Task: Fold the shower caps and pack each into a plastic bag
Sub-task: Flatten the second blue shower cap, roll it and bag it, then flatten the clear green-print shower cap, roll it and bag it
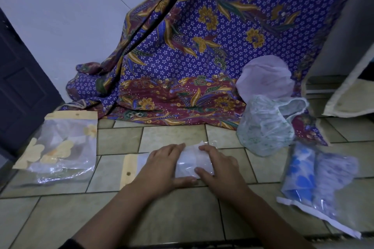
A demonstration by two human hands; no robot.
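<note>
On the tiled floor (182, 218) before me, the folded white translucent shower cap (188, 162) lies by a clear plastic bag with a cream header strip (129, 170); whether it is already inside I cannot tell. My left hand (162, 166) and right hand (220, 170) bracket it, each grip apart with straight fingers pressing, probably to keep the fold flat. A green-speckled unfolded cap (263, 127) waits at right.

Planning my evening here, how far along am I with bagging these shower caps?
Done: the yellow-flowered bag on the left and the blue-flowered bag on the right look packed. In hand: left hand and right hand press a folded white cap by a cream-edged bag. Still to do: the pink cap and green-speckled cap lie loose.
</note>
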